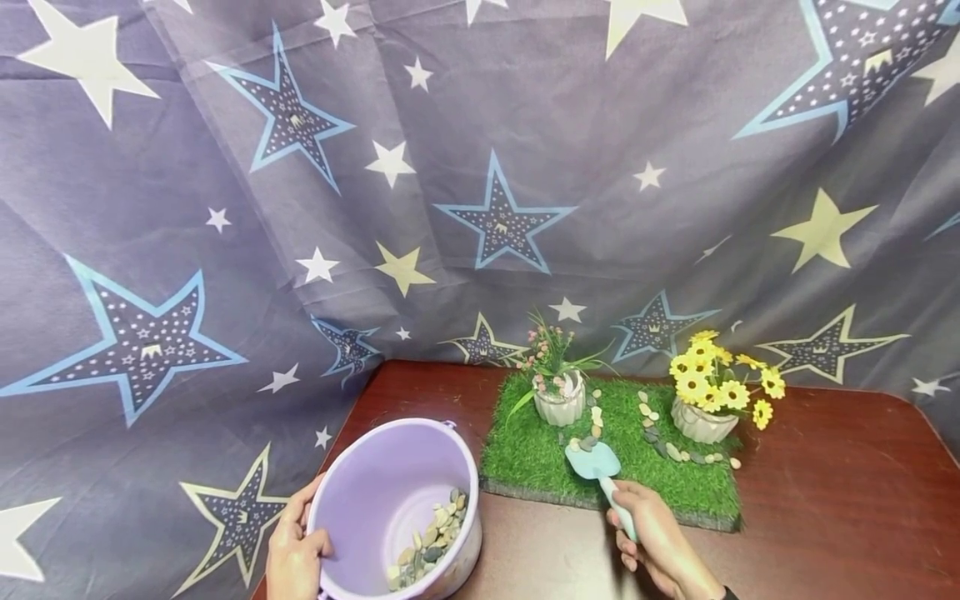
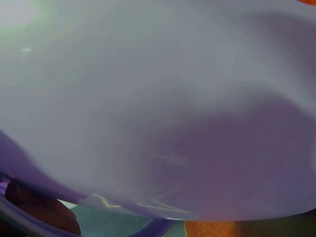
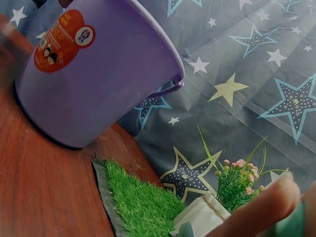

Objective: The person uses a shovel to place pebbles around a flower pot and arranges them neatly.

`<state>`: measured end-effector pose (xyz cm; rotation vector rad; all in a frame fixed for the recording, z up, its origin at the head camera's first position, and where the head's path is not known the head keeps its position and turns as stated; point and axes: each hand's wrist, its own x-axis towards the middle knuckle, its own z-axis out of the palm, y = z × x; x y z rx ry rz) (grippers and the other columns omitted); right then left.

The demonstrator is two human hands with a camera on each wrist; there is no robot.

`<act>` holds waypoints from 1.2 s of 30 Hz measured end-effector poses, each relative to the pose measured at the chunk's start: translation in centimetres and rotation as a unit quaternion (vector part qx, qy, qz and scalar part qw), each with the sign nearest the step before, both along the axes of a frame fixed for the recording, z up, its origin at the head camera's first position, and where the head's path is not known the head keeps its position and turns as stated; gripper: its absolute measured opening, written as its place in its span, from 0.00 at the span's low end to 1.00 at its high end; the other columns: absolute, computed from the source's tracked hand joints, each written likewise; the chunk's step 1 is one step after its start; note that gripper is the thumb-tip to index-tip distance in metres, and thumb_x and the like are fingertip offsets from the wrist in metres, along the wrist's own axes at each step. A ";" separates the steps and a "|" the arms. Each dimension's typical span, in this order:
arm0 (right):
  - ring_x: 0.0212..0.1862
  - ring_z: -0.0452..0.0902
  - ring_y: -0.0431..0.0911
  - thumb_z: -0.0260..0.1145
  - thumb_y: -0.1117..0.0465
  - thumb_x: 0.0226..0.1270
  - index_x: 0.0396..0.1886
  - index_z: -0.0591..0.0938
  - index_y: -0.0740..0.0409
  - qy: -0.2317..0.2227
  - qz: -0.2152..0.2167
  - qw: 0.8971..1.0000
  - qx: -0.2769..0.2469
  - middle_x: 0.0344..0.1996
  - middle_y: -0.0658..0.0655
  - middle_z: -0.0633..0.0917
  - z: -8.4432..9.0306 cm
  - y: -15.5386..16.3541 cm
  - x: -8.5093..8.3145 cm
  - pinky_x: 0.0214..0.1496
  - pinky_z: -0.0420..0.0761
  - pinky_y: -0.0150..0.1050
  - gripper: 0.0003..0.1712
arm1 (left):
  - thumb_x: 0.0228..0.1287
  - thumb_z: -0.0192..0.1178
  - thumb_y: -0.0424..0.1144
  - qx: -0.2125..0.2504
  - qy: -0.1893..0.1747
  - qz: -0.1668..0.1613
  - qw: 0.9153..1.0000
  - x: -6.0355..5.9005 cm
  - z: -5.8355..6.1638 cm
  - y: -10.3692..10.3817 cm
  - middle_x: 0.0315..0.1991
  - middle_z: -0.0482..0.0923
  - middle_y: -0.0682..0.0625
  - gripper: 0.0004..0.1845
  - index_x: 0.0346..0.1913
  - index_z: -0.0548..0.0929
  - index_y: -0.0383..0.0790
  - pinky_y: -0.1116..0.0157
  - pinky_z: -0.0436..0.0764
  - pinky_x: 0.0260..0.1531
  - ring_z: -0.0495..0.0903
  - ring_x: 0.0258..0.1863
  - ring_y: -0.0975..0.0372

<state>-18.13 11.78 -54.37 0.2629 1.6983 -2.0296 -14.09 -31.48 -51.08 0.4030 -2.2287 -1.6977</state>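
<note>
Star-print cloth hangs behind our brown table (image 1: 825, 500). Lower left of the head view, our left hand (image 1: 294, 550) grips the rim of the tilted purple bucket (image 1: 390, 492), pebbles (image 1: 431, 542) inside. Lower centre, our right hand (image 1: 652, 537) holds a blue trowel (image 1: 596, 462), its blade over the grass mat (image 1: 540, 462).

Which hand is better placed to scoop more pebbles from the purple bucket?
Probably the right hand: it grips the light blue plastic trowel. The left hand holds the tilted purple plastic bucket.
</note>
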 end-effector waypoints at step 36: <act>0.13 0.60 0.37 0.45 0.60 0.78 0.72 0.63 0.77 0.036 0.042 0.997 0.051 0.18 0.50 0.71 -1.2 0.3 0.5 0.14 0.68 0.32 0.30 | 0.36 0.47 0.13 0.002 0.006 -0.006 1.000 0.0 -0.2 -0.1 0.38 0.87 0.61 0.45 0.69 0.72 0.27 0.74 0.82 0.36 0.84 0.37 0.70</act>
